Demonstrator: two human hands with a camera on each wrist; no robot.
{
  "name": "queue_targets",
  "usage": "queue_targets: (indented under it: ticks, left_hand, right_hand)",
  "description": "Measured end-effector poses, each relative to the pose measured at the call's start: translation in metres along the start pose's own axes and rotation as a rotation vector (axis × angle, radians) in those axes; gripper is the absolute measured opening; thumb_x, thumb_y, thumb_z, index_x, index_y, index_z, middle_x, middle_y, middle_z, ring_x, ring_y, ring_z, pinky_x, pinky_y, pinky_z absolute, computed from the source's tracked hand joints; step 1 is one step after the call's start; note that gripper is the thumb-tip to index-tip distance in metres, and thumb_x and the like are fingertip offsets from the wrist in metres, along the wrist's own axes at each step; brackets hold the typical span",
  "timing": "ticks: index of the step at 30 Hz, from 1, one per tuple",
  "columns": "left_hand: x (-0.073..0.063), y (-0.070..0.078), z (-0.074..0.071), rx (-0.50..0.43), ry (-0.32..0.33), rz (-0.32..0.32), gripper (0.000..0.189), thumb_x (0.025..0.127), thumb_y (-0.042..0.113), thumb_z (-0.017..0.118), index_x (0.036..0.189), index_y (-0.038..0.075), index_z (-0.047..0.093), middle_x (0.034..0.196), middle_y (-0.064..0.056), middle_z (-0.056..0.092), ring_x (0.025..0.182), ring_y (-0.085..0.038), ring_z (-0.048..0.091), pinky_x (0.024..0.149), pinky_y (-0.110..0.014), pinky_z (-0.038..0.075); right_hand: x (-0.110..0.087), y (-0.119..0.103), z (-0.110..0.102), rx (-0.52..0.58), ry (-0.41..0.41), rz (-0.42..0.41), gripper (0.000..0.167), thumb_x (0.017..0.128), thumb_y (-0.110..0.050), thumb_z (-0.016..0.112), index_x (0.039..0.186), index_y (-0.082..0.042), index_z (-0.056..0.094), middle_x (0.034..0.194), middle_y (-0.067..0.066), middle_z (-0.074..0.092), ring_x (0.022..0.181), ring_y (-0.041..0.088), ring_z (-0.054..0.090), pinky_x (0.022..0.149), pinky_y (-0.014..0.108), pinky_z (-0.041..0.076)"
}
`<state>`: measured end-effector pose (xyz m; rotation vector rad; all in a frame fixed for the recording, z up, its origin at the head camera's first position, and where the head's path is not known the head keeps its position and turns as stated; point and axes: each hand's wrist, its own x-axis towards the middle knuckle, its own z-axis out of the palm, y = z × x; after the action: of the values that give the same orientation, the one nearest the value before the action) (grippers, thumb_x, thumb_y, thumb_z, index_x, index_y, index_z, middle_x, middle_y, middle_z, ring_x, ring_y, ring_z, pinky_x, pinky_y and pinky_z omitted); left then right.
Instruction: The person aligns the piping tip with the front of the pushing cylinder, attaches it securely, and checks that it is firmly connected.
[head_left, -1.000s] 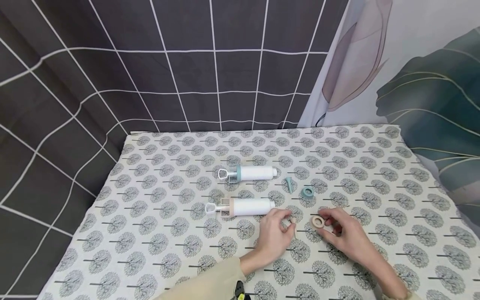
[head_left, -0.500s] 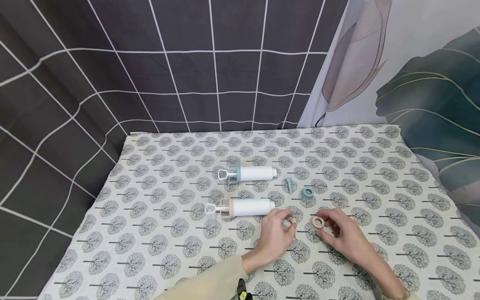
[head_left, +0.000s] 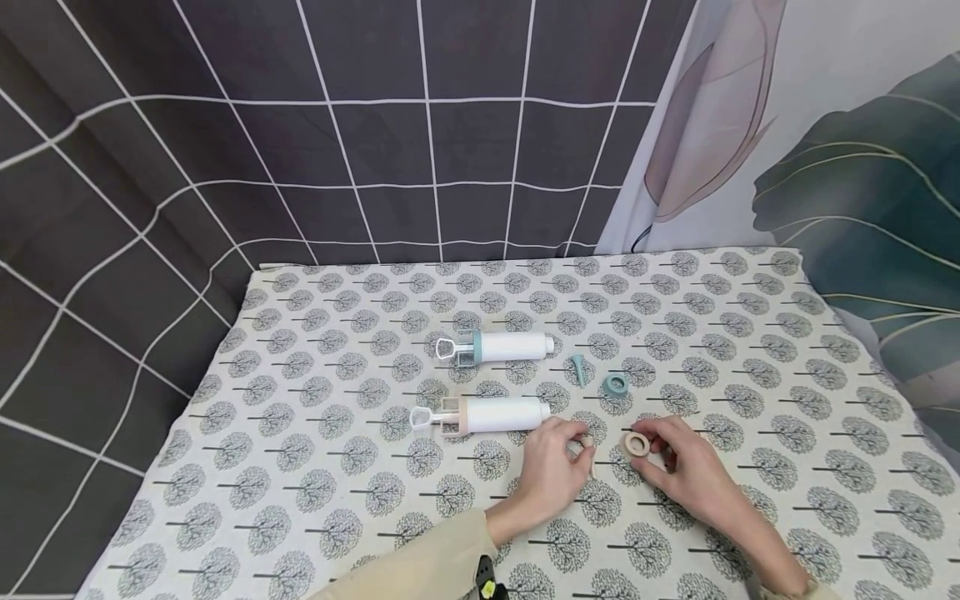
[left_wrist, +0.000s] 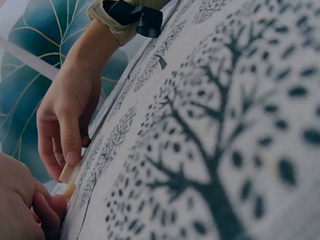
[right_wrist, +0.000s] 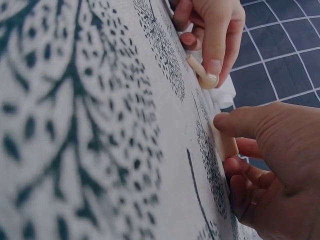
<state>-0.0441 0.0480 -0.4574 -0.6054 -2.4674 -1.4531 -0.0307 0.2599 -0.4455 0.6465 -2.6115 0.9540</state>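
Observation:
My left hand (head_left: 553,468) pinches a small beige nozzle (right_wrist: 205,75) by its wide end; the thin stem sticks out, close to the cloth. Just to the right, my right hand (head_left: 690,471) grips a beige ring-shaped cap (head_left: 636,444) between thumb and fingers, low over the cloth or touching it. A short gap separates the two pieces. Behind my left hand lies a white syringe-like tube with a beige collar (head_left: 495,414) and a clear pull handle. In the left wrist view the left fingers hide most of the nozzle.
A matching tube with a teal collar (head_left: 510,346) lies farther back. A teal nozzle (head_left: 578,370) and a teal ring cap (head_left: 615,384) rest to its right. The tree-patterned tablecloth (head_left: 315,517) reaches back to a dark gridded curtain (head_left: 480,142).
The left hand has shifted very slightly, with its fingertips covering more of the nozzle. The right hand keeps its hold on the ring cap, and the other parts lie unmoved.

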Motion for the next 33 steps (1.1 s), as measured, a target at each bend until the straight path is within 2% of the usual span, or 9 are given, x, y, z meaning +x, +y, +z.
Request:
queue_targets:
  ticks: [9, 14, 21, 33]
  left_hand:
    - [-0.0004, 0.0021, -0.0014, 0.009, -0.038, -0.056, 0.020, 0.078, -0.003, 0.078, 0.097, 0.001, 0.075, 0.088, -0.002, 0.067, 0.072, -0.003, 0.055, 0.074, -0.017, 0.046]
    - [-0.0004, 0.0033, -0.0023, -0.035, -0.049, -0.086, 0.017, 0.077, -0.004, 0.078, 0.092, 0.001, 0.073, 0.086, -0.002, 0.066, 0.069, 0.001, 0.054, 0.066, -0.012, 0.047]
    - [-0.0015, 0.0069, -0.0057, -0.086, -0.080, -0.176, 0.011, 0.079, -0.002, 0.079, 0.083, 0.003, 0.070, 0.081, 0.000, 0.064, 0.065, 0.004, 0.052, 0.065, -0.013, 0.047]
    - [-0.0021, 0.0064, -0.0068, -0.131, -0.113, -0.197, 0.012, 0.079, -0.004, 0.079, 0.080, 0.004, 0.070, 0.079, 0.001, 0.065, 0.062, 0.005, 0.053, 0.062, -0.013, 0.048]
  right_hand:
    - [0.0019, -0.0011, 0.0012, -0.011, 0.013, 0.001, 0.048, 0.064, 0.007, 0.086, 0.107, -0.002, 0.068, 0.089, -0.004, 0.059, 0.068, 0.005, 0.049, 0.053, 0.021, 0.045]
    - [0.0019, -0.0017, 0.0018, -0.009, 0.022, 0.009, 0.047, 0.064, 0.009, 0.085, 0.106, -0.002, 0.068, 0.088, -0.004, 0.059, 0.067, 0.005, 0.049, 0.053, 0.021, 0.045]
    - [0.0014, -0.0036, 0.0016, -0.013, 0.031, 0.030, 0.046, 0.064, 0.008, 0.085, 0.105, -0.002, 0.068, 0.087, -0.005, 0.057, 0.066, 0.004, 0.048, 0.052, 0.021, 0.044]
    - [0.0003, -0.0037, 0.0015, -0.012, 0.037, 0.047, 0.046, 0.064, 0.007, 0.085, 0.106, -0.002, 0.068, 0.085, -0.008, 0.056, 0.065, 0.005, 0.047, 0.051, 0.020, 0.043]
